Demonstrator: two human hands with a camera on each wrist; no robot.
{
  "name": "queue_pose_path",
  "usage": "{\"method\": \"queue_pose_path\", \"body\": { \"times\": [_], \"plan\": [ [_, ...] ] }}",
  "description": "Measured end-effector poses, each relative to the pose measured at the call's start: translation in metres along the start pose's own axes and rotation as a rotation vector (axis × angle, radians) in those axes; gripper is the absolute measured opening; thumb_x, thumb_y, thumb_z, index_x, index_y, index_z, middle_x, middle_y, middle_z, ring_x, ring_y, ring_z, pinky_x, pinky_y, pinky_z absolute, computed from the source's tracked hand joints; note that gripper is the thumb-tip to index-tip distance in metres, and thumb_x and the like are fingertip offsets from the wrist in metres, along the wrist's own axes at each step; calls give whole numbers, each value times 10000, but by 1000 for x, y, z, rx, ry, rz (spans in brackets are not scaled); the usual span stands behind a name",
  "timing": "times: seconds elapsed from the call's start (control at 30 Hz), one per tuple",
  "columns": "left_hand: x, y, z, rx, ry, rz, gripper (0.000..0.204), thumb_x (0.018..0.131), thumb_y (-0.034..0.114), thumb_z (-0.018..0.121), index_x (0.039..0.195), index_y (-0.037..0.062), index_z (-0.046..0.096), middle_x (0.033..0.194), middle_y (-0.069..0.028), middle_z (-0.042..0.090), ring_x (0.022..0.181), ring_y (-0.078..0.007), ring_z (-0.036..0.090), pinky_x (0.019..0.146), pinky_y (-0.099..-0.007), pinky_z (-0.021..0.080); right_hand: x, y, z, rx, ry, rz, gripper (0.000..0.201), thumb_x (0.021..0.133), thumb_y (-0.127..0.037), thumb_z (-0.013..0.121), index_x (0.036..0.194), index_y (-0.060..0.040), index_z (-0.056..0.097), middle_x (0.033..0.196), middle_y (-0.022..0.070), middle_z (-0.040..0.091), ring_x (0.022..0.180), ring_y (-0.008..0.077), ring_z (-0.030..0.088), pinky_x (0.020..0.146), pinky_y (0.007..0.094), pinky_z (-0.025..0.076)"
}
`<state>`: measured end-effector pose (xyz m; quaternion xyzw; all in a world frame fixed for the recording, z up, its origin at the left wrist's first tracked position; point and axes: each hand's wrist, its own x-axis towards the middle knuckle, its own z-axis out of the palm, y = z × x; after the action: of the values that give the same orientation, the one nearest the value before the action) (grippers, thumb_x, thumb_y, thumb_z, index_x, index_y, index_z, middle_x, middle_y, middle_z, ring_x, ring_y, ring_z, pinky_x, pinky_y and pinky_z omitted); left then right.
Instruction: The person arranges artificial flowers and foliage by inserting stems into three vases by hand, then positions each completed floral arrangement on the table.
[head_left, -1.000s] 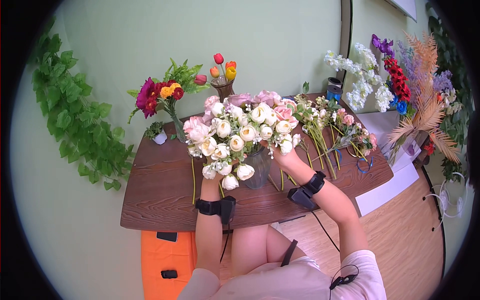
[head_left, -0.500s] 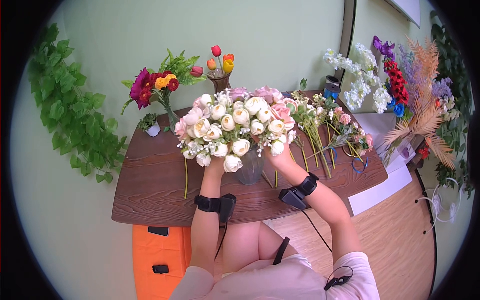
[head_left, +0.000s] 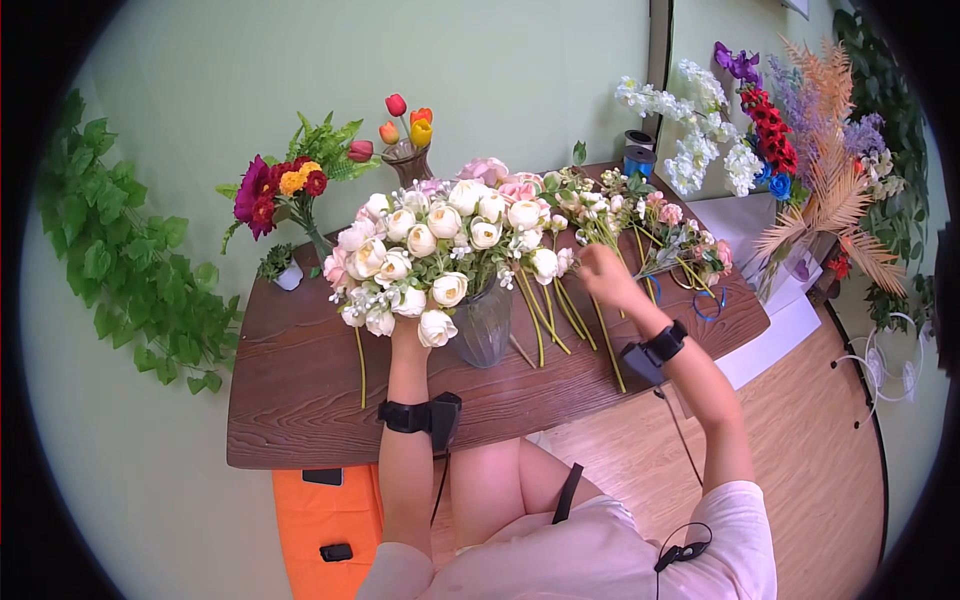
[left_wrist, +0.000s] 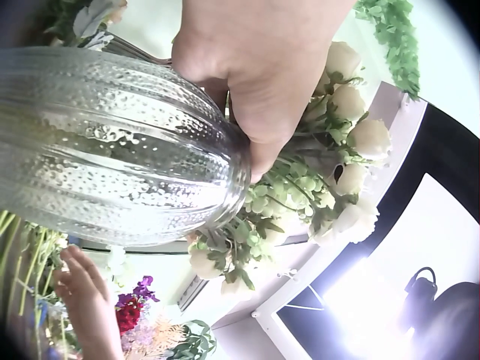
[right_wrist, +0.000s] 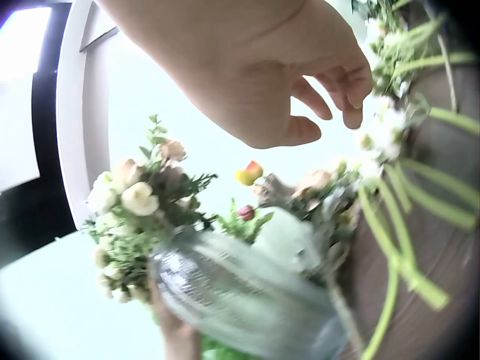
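Observation:
A ribbed clear glass vase point(head_left: 485, 330) stands on the table, holding a full bunch of white and pink artificial roses point(head_left: 420, 240). My left hand point(left_wrist: 255, 67) grips the vase point(left_wrist: 112, 146) near its neck, thumb along the rim under the blooms. From the head view, flowers cover most of that hand. My right hand point(head_left: 610, 278) is off to the right of the vase, fingers loosely bent with nothing between them. It hovers near the loose flower stems point(head_left: 575, 315); the right wrist view shows this hand point(right_wrist: 262, 82) apart from the white blossoms point(right_wrist: 386, 135).
More cut flowers point(head_left: 665, 215) lie at the table's right, with a blue ribbon loop point(head_left: 710, 304). Behind stand a brown tulip vase point(head_left: 406, 165), a mixed bouquet point(head_left: 290, 190), a small potted succulent point(head_left: 283, 268) and ribbon spools point(head_left: 639, 160). One stem point(head_left: 362, 370) lies front left.
My right hand has left the bouquet and vase and moved right, over the loose stems. My left hand stays at the vase neck. The head view has shifted somewhat.

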<state>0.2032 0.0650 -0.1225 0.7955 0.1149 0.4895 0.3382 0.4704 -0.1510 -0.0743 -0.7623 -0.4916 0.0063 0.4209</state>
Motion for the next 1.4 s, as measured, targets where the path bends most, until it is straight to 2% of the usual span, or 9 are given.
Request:
{"method": "queue_pose_path", "body": {
  "times": [0.17,0.27,0.37,0.53,1.0,1.1,1.17,1.3,1.4],
  "plan": [
    [5,12,3,18,36,11,391,836,284,487,1202,148,497,1203,-106,504,1132,-305,455,958,-430,357,3,60,-18,-448,66,224,210,723,-90,535,884,44,546,934,243,581,867,412,584,750,479,473],
    [2,3,4,-49,63,20,391,841,277,480,1207,140,495,1183,-101,516,1115,-299,470,956,-424,360,6,59,-23,-536,-194,385,257,698,-111,570,915,26,587,927,268,610,892,410,592,778,444,483],
    [-2,-25,6,745,-64,132,386,840,264,496,1193,108,496,1156,-101,532,1099,-287,480,954,-402,365,14,70,-19,-487,-133,388,208,704,-129,575,850,19,586,901,254,611,873,392,598,765,441,481],
    [1,-3,7,-4,44,-161,347,825,210,553,1138,65,510,1092,-89,563,1015,-245,531,887,-362,413,25,80,-18,-237,72,242,291,682,-204,655,825,4,512,762,186,588,724,334,585,680,393,468],
    [15,66,-4,212,68,145,375,823,192,577,1160,50,493,1156,-66,543,1043,-208,530,881,-360,425,34,45,-23,205,245,214,250,793,-135,634,915,5,466,656,114,579,598,195,575,571,343,451],
    [16,72,0,203,78,161,379,824,190,578,1164,47,489,1164,-65,539,1051,-205,529,883,-363,424,32,36,-34,-104,350,106,245,790,-152,617,951,-11,498,666,152,616,662,309,620,617,379,471],
    [16,74,2,-245,152,-255,455,772,146,712,1156,24,502,1104,-62,543,979,-178,499,863,-305,404,30,23,-48,-153,320,103,216,785,-148,607,938,-27,514,671,163,611,671,341,612,612,403,472],
    [19,111,2,-354,177,-417,410,814,120,616,1187,38,468,1200,-72,522,1103,-214,501,915,-396,408,22,5,-73,-288,306,42,184,760,-124,608,910,-70,515,656,166,596,651,363,592,585,433,457],
    [20,93,2,29,108,-86,340,826,132,613,1122,11,498,1129,-111,550,1047,-231,526,874,-373,431,14,1,-88,-276,355,-41,183,765,-118,609,907,-54,513,627,158,573,606,355,574,548,429,425]
  ]
}}
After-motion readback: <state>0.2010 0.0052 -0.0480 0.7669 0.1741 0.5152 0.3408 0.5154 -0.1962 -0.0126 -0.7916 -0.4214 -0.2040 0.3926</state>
